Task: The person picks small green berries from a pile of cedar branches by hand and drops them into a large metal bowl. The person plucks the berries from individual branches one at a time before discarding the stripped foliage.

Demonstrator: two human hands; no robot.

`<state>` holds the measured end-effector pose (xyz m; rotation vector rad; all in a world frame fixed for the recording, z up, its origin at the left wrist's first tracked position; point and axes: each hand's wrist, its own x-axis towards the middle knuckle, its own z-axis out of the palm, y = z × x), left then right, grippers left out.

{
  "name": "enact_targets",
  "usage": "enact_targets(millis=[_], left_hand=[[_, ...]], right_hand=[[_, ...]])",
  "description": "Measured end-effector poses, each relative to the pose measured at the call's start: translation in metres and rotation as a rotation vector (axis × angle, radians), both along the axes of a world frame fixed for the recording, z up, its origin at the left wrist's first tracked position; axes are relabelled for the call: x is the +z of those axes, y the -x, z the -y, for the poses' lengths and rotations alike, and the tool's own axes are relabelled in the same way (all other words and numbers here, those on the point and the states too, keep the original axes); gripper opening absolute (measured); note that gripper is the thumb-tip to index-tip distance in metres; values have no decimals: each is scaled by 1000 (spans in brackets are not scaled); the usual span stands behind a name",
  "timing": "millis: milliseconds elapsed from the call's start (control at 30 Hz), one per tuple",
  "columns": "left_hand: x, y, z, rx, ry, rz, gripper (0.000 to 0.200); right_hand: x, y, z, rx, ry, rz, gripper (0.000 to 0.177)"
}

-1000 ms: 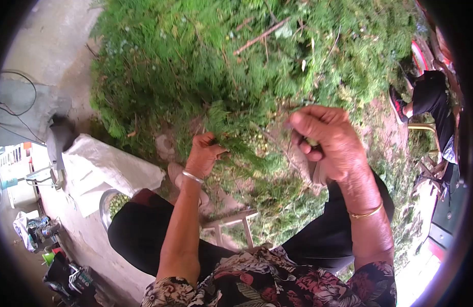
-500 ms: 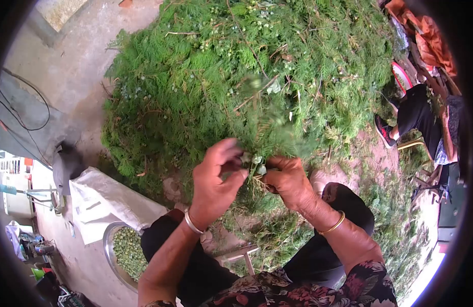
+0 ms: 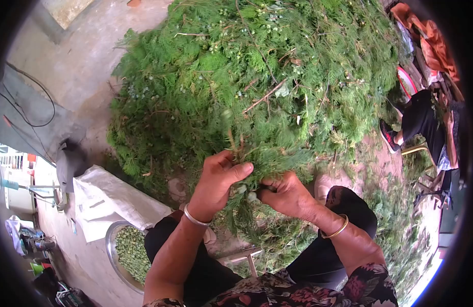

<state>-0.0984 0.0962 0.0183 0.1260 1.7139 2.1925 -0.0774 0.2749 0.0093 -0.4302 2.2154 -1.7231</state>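
Observation:
A leafy evergreen sprig (image 3: pixel 272 162) with a few pale green cones (image 3: pixel 253 196) is held between my two hands, above my lap. My left hand (image 3: pixel 218 179), with a silver bangle at the wrist, is closed around the sprig's stems, thumb pointing right. From the other side my right hand (image 3: pixel 287 193), wearing a gold bangle, pinches the sprig close to the cones. Foliage hides some of my fingertips. Just beyond both hands rises a large pile of cut evergreen branches (image 3: pixel 205 77).
A metal basin (image 3: pixel 110 245) of small green cones stands by my left knee, beside a white sack (image 3: pixel 113 202). A wooden stool frame (image 3: pixel 241 256) shows between my legs. At right, another person's leg (image 3: pixel 418 117) reaches toward the pile. Cables (image 3: pixel 29 102) lie at left.
My left thumb and fingers have closed on the sprig after being more open. The sprig's foliage has swung and now spreads over my right hand. The view has shifted slightly.

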Motion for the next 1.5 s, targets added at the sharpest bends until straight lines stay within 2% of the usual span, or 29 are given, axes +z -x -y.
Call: enact_targets(millis=[67, 133, 167, 200, 233, 267, 300, 333, 367, 400, 467, 500, 600, 733, 867, 967, 1033, 1067, 1167, 1233, 1300, 1333, 1367, 1433, 1500], left_hand=[[-2, -3, -1, 16, -14, -45, 30], [-12, -3, 0, 166, 147, -9, 24], [-12, -1, -2, 164, 150, -9, 24], [-11, 3, -5, 240, 161, -34, 16], [-11, 5, -8, 316, 170, -60, 8], [-10, 6, -6, 312, 171, -57, 8], [-10, 8, -1, 243, 309, -145, 8], [-10, 8, 0, 170, 445, -233, 7], [-9, 6, -2, 164, 445, -231, 7], [-6, 4, -4, 111, 463, -242, 9], [-7, 3, -6, -7, 518, -263, 12], [-7, 2, -8, -11, 516, -262, 12], [-6, -1, -15, -11, 482, -331, 13], [-5, -5, -15, -42, 309, -151, 15], [4, -8, -18, -67, 146, 53, 17], [0, -7, -17, -146, 118, -1, 17], [-1, -7, -16, -186, 138, 38, 17], [-2, -7, -15, -221, 159, 76, 18], [-10, -5, -11, -305, 211, 104, 19], [-12, -5, -11, -328, 280, 64, 20], [-14, -6, -14, -350, 349, 25, 22], [-14, -8, -18, -297, 338, -57, 23], [-15, -9, -20, -244, 326, -137, 31], [-25, -9, -18, -252, 340, -152, 31], [-28, -11, -18, -261, 356, -166, 31]], right_hand=[[-3, -1, 0, 75, -57, 13, 9], [7, 2, -3, 92, -81, 21, 10], [13, 4, -5, 111, -107, 29, 12], [16, 6, -10, 107, -104, 31, 12], [18, 10, -19, 61, 6, 88, 13], [21, 13, -24, 14, 114, 145, 14], [27, 17, -28, 10, 114, 148, 14], [34, 21, -31, -170, 156, 185, 12], [37, 22, -33, -353, 198, 223, 10], [29, 23, -33, -379, 205, 93, 13], [23, 22, -31, -360, 157, 52, 14], [22, 22, -29, -332, 110, 8, 15], [22, 22, -26, -340, 108, 107, 18], [24, 23, -29, -347, 149, 239, 18], [19, 23, -31, -349, 175, 246, 19], [19, 22, -30, -238, 96, 108, 20], [26, 21, -30, -154, 221, 343, 38], [29, 22, -32, -89, 225, 347, 45], [21, 19, -28, -108, 171, 212, 46], [18, 18, -25, -129, 117, 173, 41], [23, 17, -23, -133, -47, 159, 30], [23, 17, -22, -135, -47, 159, 30], [24, 17, -21, -140, -70, 132, 30], [23, 16, -21, -150, -96, 105, 29], [20, 16, -23, -117, -17, 159, 32]])
